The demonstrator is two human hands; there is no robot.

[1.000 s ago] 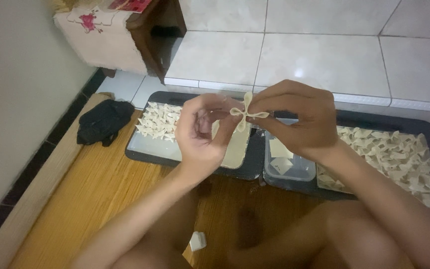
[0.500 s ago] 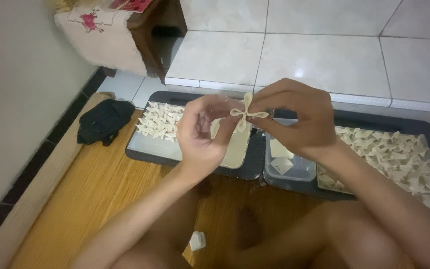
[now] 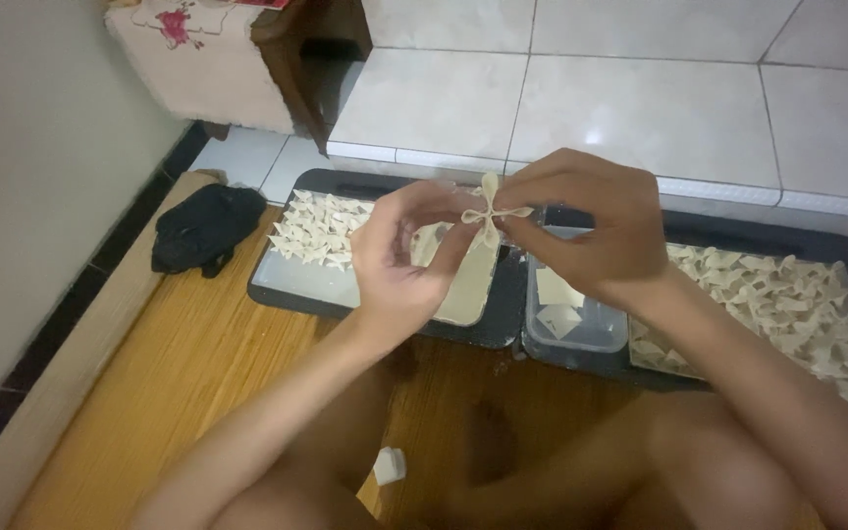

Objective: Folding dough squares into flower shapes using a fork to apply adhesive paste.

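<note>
Dough bow (image 3: 491,211), mid-frame, we pinch between left hand (image 3: 406,257) and right hand (image 3: 591,231); our fingertips hide its knot.

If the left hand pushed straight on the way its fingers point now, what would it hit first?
The left hand points right, toward the folded dough piece it already pinches; just beyond are the right hand's fingers. Depth is hard to judge.

Open wooden floor (image 3: 188,393) at left, past the black cloth (image 3: 206,228). Ahead, blocked by dark trays (image 3: 503,329) (crowded with folded dough pieces (image 3: 321,228)) and a plastic tub (image 3: 573,324).
</note>
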